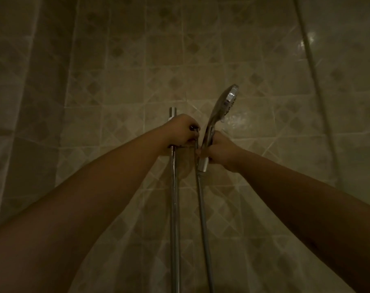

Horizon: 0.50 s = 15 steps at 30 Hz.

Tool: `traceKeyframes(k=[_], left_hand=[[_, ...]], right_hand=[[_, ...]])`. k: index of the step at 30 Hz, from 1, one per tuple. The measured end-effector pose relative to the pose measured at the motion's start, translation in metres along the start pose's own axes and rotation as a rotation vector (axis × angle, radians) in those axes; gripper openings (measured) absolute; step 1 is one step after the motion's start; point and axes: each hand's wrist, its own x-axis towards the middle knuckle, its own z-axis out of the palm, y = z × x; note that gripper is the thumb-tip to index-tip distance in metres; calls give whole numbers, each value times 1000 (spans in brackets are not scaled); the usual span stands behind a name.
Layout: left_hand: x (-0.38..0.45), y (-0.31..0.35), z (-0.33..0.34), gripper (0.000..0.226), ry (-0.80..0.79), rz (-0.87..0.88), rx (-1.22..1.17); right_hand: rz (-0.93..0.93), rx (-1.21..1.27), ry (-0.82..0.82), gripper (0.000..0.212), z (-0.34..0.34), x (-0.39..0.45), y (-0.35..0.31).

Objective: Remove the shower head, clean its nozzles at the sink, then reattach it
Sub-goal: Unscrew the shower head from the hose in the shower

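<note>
A chrome shower head stands upright in front of the tiled wall, its face turned to the right. My right hand is closed around its handle, just above the nut where the metal hose joins. My left hand grips the holder on the vertical chrome rail, near the rail's top end; the holder itself is mostly hidden under my fingers. The handle sits right beside the holder, and whether it rests in it I cannot tell.
Beige patterned tiles cover the wall ahead. A pale curtain or panel hangs at the left. A thin pipe or cord runs diagonally down the right side. The light is dim.
</note>
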Motion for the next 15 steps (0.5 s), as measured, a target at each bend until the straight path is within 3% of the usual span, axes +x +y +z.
traceKeyframes(k=[4,11,15], left_hand=[[18,5,-6,26,26,3,18],[36,3,-4,20,-23,-15,56],[36,-4,-2,22,-78,-18,179]], right_hand=[[33,-82,10,18,-11,21,-3],[-36,-69,-2,36,-14,40,1],[-12,-59,4,35,-8,50,13]])
